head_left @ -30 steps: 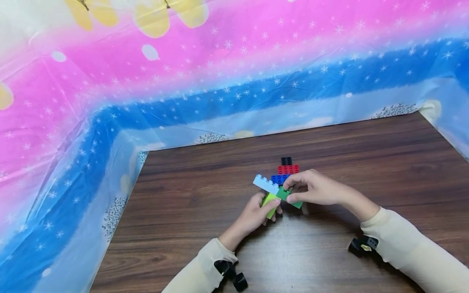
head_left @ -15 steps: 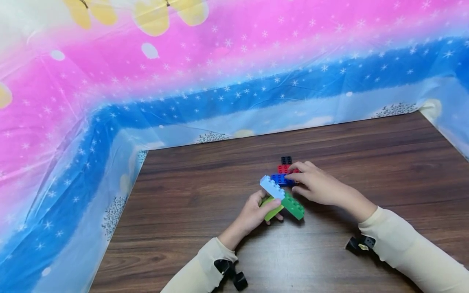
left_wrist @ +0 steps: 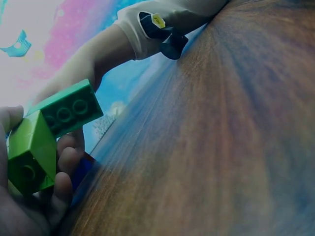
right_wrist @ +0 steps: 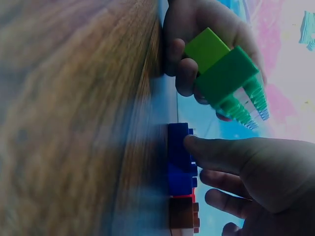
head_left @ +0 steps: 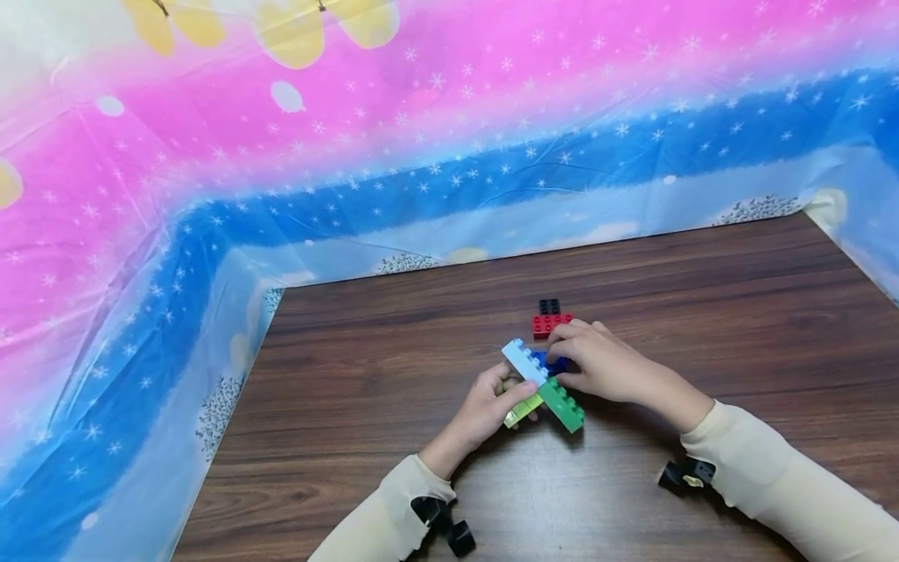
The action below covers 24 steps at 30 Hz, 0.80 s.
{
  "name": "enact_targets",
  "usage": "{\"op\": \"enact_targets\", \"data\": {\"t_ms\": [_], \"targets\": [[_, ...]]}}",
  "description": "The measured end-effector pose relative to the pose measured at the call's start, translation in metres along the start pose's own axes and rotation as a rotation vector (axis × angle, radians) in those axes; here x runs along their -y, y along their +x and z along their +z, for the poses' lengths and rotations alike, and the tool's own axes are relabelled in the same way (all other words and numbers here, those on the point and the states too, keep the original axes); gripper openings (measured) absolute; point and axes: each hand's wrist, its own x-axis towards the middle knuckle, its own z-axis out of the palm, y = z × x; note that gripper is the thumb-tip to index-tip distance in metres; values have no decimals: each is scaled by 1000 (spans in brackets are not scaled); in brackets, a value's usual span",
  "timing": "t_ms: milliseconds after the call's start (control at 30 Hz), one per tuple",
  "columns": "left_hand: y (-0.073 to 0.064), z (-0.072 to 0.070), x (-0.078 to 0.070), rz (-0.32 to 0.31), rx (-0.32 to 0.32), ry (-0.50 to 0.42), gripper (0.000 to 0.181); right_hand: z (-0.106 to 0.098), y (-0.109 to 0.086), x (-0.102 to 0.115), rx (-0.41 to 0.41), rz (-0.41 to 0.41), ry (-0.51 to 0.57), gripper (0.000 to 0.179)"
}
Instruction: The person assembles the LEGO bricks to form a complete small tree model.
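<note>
My left hand (head_left: 485,406) grips a joined piece made of a light blue brick (head_left: 524,361), a green brick (head_left: 564,407) and a lime green brick (head_left: 521,412), tilted above the table. In the left wrist view the undersides of the green brick (left_wrist: 74,109) and lime brick (left_wrist: 33,152) show. My right hand (head_left: 607,365) pinches a blue brick (head_left: 552,364) just behind the green one, its fingertips partly hiding it. In the right wrist view, the thumb touches the blue brick (right_wrist: 179,160) on its studded side.
Beyond the hands a red brick (head_left: 550,325) and a black brick (head_left: 549,306) stand in a line on the dark wooden table (head_left: 393,359). An orange-brown brick (right_wrist: 181,214) shows in the right wrist view. A patterned cloth (head_left: 421,156) hangs behind the table.
My right hand has let go of the green brick, reached to the blue brick and drawn it nearer, away from the red one. The joined piece has turned in my left hand.
</note>
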Motion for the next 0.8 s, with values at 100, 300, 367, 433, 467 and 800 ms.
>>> {"op": "enact_targets", "data": {"t_ms": [100, 300, 367, 433, 467, 800], "targets": [[0, 0, 0, 3, 15, -22, 45, 1, 0, 1, 12, 0, 23, 15], [0, 0, -1, 0, 10, -18, 45, 2, 1, 3, 56, -17, 62, 23], [0, 0, -2, 0, 10, -15, 44, 1, 1, 3, 78, -19, 89, 24], [0, 0, -2, -1, 15, -14, 43, 1, 1, 4, 99, -16, 102, 26], [0, 1, -2, 0, 18, -15, 43, 0, 1, 4, 107, -20, 110, 26], [0, 0, -1, -11, 24, -5, 43, -2, -3, 4, 162, -67, 194, 25]]}}
